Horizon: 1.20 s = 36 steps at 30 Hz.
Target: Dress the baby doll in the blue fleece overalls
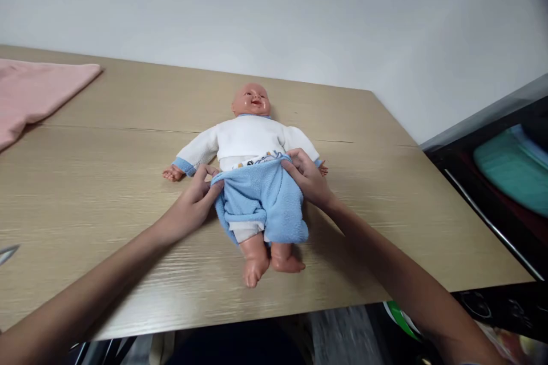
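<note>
A baby doll [252,101] lies on its back on the table, head toward the wall and bare feet toward me. It wears a white long-sleeved top [248,134] with blue cuffs, and light blue fleece pants [282,205] over its legs. My left hand [199,194] pinches the pants' waistband at the left side, between thumb and fingers. At the right side of the same waistband, my right hand [306,175] grips the fabric. A strip of patterned cloth [261,159] shows between top and pants. White fabric [246,230] peeks out below one pant leg.
The light wood table [128,274] meets a pale wall behind. A pink cloth [43,88] lies at the far left. The tip of a grey pointed object [8,253] shows at the left edge. Beyond the table's right side is a dark holder with a teal item [514,168].
</note>
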### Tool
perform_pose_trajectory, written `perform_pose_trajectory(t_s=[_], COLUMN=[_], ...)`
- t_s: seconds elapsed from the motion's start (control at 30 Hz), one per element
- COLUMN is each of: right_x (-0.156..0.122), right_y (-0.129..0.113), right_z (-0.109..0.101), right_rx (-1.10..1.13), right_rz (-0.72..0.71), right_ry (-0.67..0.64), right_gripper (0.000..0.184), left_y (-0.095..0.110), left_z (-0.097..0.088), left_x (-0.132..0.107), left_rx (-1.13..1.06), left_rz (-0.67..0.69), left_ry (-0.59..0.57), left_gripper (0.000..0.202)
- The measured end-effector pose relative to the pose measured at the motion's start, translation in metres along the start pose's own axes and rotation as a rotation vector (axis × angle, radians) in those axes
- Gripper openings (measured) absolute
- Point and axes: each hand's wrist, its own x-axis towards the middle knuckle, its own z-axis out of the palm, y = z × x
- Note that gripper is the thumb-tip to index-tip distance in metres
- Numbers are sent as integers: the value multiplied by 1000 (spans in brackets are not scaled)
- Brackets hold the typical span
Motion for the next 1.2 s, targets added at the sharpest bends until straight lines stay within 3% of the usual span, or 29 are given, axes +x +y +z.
perform_pose_trajectory(t_s=[0.17, 0.27, 0.37, 0.47, 0.57, 0.7, 0.8, 0.9, 1.07, 1.2], right_x=[8, 3, 2, 9, 22, 40, 42, 31, -3, -29], right_y=[-3, -14, -24, -26, -19, -6, -2, -2, -3, -4], right_z=[0, -1, 1, 5, 7, 9, 9, 1, -29, -37], right_rx=[-86, -190, -227, -123, -33, -36, -35, -53, -154, -296], right_rz=[-58, -152, -252, -183, -68, -32, -7, -21, -33, -90], right_ry=[-47, -61, -44, -82, -112, -98, -73, -58, -232, -318], right_gripper=[33, 25, 26, 30, 40, 47, 44, 41, 17, 33], left_y=[-3, 6, 14, 15, 10, 4, 7, 12, 5, -6], left_z=[-5, -11, -13, -13, -14, -14, -14, -23, -57, -66], left_x=[12, 7, 5, 15, 34, 62, 72, 67, 36, 12], left_rx=[-88, 31, 182, 154, 116, 53, 31, 115, 143, 62], left_rz=[-33, 61, 220, 277, 189, 111, 109, 124, 68, -2], left_ry=[-60, -85, -24, 38, 94, 138, 94, 39, -216, -365], left_gripper=[48, 38, 32, 28, 32, 44, 52, 50, 39, 58])
